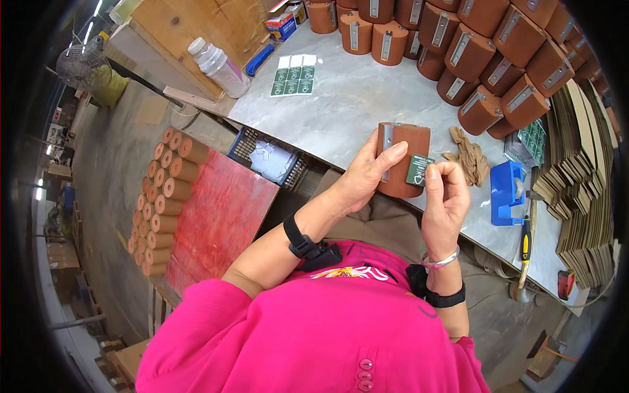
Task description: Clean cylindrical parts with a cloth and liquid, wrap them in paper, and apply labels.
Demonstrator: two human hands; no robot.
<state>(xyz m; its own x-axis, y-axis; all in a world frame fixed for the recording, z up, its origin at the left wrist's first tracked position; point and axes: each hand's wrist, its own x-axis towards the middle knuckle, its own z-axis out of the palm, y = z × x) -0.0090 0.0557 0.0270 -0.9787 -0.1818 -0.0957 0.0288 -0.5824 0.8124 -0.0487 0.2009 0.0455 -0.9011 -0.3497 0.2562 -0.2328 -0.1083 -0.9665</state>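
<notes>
My left hand is wrapped round a reddish-brown cylinder with a metal strip down its side. The thumb lies on its front, and the cylinder is held over the near edge of the grey table. In a pinch between thumb and forefinger, my right hand has a small green label by one edge. That label overlaps the cylinder's front; whether it is stuck there I cannot tell. Farther left on the table lies a sheet of green labels, its top row partly bare white.
More brown cylinders are piled at the far right. Right of my hands are a crumpled brown glove, a blue tape dispenser, a yellow-and-black handled tool and stacked cardboard. Cardboard tubes cover part of a red board at left.
</notes>
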